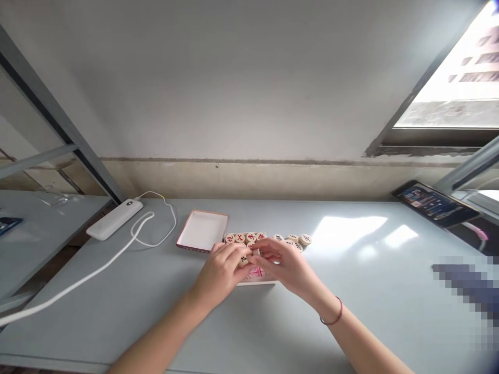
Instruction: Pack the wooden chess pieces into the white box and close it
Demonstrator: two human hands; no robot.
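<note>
Both hands meet over a small box [268, 283] that holds round Chinese chess pieces [251, 237] with red characters in its back rows. My left hand [226, 262] is closed, its thumb and fingers around a chess piece with a black character [244, 261]. Beside it, my right hand [283, 262] pinches a pale chess piece [256, 252] between thumb and fingers. A red-patterned surface [256, 272] shows in the front part of the box. Several loose chess pieces [293, 239] with dark characters lie right of the box. My fingers hide part of the box's inside.
A box lid [205, 228] lies inside up on the grey table [187, 322], left of the box. Further left is a white power bank [115, 219] with a white cable [86, 278]. A phone [434, 203] leans at the right by the metal frame. A wall stands behind.
</note>
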